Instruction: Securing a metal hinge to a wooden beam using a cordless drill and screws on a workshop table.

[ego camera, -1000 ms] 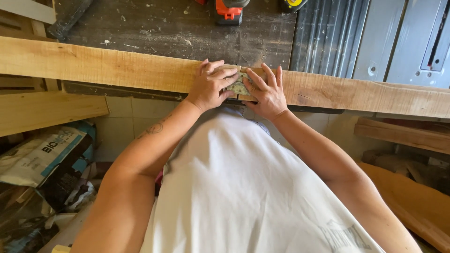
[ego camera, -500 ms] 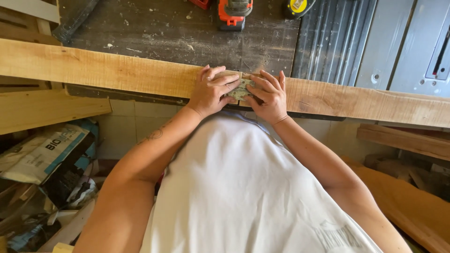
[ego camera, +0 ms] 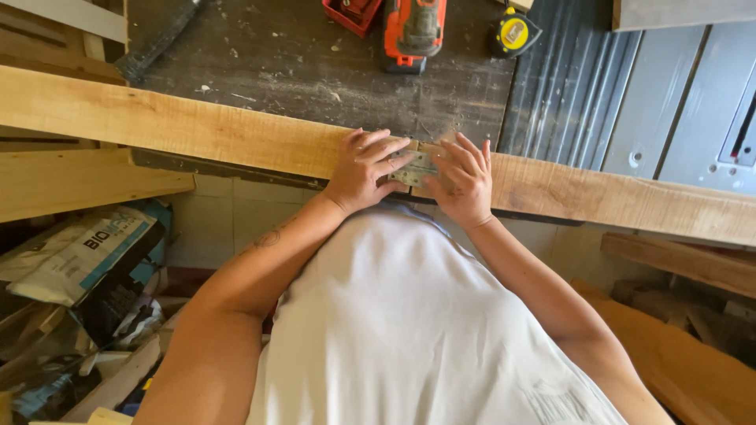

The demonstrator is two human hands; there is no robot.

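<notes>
A long pale wooden plank [ego camera: 197,130] lies across the front edge of a dark workbench [ego camera: 315,55]. My left hand [ego camera: 364,167] and my right hand [ego camera: 465,179] press side by side on the plank near its middle. Between them they hold a small grey folded piece of sandpaper [ego camera: 417,167] flat against the wood, with the fingertips of both hands on it. Most of the sandpaper is hidden under the fingers. My white shirt fills the lower centre of the view.
An orange power tool [ego camera: 413,27] and a yellow tape measure [ego camera: 513,33] lie on the workbench behind the plank. A grey metal table saw top [ego camera: 669,102] is at the right. More planks [ego camera: 79,181] and bags [ego camera: 71,256] lie at the lower left, boards [ego camera: 685,264] at the lower right.
Both hands have stayed pressed on the sandpaper at the same spot on the plank, with only slight shifts of the fingers. The view has tipped down a little.
</notes>
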